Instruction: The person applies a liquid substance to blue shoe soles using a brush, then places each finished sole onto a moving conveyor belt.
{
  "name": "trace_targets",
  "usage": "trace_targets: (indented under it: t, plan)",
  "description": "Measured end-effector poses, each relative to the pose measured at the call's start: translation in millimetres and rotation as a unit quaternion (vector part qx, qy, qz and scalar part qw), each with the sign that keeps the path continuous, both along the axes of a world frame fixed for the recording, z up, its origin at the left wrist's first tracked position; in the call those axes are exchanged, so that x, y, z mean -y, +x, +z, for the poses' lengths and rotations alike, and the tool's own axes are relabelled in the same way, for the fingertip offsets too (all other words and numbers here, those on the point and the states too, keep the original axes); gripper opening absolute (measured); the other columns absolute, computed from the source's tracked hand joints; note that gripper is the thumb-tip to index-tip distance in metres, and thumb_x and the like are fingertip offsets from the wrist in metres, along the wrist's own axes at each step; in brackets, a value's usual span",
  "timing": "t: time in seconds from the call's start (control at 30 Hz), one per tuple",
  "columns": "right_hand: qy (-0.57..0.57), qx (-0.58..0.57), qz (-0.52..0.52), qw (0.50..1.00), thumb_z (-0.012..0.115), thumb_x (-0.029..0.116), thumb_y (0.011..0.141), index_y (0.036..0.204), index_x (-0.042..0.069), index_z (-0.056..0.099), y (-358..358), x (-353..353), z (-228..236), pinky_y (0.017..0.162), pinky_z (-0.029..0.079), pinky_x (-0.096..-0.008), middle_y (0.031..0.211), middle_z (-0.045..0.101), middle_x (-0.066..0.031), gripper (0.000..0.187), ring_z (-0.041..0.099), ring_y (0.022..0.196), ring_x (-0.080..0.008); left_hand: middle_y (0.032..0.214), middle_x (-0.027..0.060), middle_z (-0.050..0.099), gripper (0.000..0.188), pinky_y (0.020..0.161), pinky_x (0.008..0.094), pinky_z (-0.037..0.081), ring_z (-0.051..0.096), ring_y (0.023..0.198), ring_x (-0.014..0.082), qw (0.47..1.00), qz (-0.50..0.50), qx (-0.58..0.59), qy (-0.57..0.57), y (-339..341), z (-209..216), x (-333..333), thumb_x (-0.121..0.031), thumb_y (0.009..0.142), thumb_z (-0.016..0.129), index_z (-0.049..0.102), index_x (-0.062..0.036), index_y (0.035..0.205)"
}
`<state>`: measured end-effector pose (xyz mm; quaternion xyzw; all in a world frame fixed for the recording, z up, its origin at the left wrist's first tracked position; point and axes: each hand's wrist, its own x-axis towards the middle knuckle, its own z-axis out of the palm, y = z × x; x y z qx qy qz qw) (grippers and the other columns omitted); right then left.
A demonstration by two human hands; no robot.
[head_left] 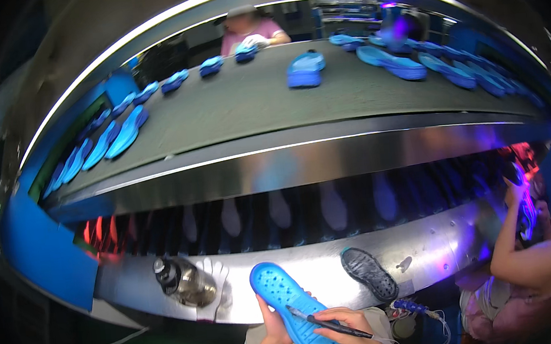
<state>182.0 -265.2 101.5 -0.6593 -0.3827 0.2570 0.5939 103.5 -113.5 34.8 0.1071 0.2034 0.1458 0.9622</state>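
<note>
A bright blue shoe sole [274, 286] with small holes lies tilted in front of me, over my lap. My left hand [275, 324] is closed round its left edge. In my right hand [354, 337] is a slim dark brush [344, 328], gripped like a pen. Its tip rests on or just over the inner face of the sole, around the middle. Right of them, a black sole [369, 273] lies on the metal ledge [321, 264]. A dark-capped bottle [187, 284] and a white glove [216, 289] are on the ledge to the left.
Above the ledge runs a lower conveyor [258, 221] carrying dark sole shapes. An upper green-grey belt [230, 113] bears several blue soles [127, 131]. One person [530, 267] works close by at right, another [253, 33] across the belt. Cables [410, 306] hang below the ledge.
</note>
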Motion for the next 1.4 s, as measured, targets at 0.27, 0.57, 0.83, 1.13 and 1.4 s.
trace_targets:
  t: [0.27, 0.57, 0.83, 1.13, 1.4]
  plan:
    - [0.015, 0.007, 0.063, 0.998, 0.063, 0.024, 0.08, 0.099, 0.006, 0.063, 12.2, -7.4, -16.0, 0.077, 0.046, -0.0271, 0.095, 0.063, -0.0145, 0.027, 0.061, 0.088, -0.0229, 0.106, 0.0156, 0.055, 0.088, 0.094, 0.0494, 0.038, 0.053, 0.1, 0.034, 0.991, 0.087, -0.05, 0.087, 1.2, 28.1, 5.5, -0.078, 0.074, 0.023, 0.048, -0.0044, 0.115]
    - [0.04, -0.04, 0.017, 0.998, 0.059, 0.024, 0.077, 0.097, 0.001, 0.062, -5.9, 0.5, -26.3, 0.071, 0.044, -0.0297, 0.089, 0.064, -0.0164, 0.031, 0.061, 0.079, -0.0235, 0.107, 0.0145, 0.055, 0.087, 0.093, 0.0482, 0.039, 0.053, 0.1, 0.0328, 0.977, 0.056, -0.143, 0.149, 3.2, 35.4, 10.6, -0.078, 0.074, 0.024, 0.046, -0.0052, 0.117]
    - [0.027, -0.081, 0.059, 0.995, 0.061, 0.02, 0.08, 0.098, 0.0, 0.063, 14.7, 5.3, 4.5, 0.072, 0.044, -0.026, 0.093, 0.064, -0.0123, 0.028, 0.059, 0.085, -0.0155, 0.108, 0.0135, 0.054, 0.087, 0.092, 0.0471, 0.04, 0.052, 0.101, 0.0318, 0.972, 0.068, -0.141, 0.175, 9.5, 46.3, 5.8, -0.078, 0.075, 0.024, 0.044, -0.0059, 0.119]
    - [0.12, 0.015, 0.027, 0.992, 0.066, 0.008, 0.075, 0.096, 0.0, 0.063, 51.1, -7.3, 39.6, 0.078, 0.046, -0.0276, 0.094, 0.064, -0.0128, 0.022, 0.061, 0.087, -0.0181, 0.105, 0.0187, 0.057, 0.091, 0.089, 0.0475, 0.042, 0.054, 0.098, 0.0375, 0.983, 0.063, 0.043, 0.166, 46.2, 83.2, -6.7, -0.077, 0.075, 0.021, 0.04, -0.0015, 0.123]
    - [0.156, 0.079, -0.057, 0.983, 0.068, -0.004, 0.068, 0.089, -0.002, 0.065, 83.2, 2.9, 89.3, 0.08, 0.048, -0.0306, 0.094, 0.064, -0.0161, 0.021, 0.061, 0.091, -0.0219, 0.118, 0.0223, 0.049, 0.11, 0.096, 0.0467, 0.037, 0.048, 0.11, 0.0358, 0.954, -0.082, 0.222, 0.184, 99.2, 125.8, -17.9, -0.085, 0.066, 0.014, 0.033, 0.0039, 0.128]
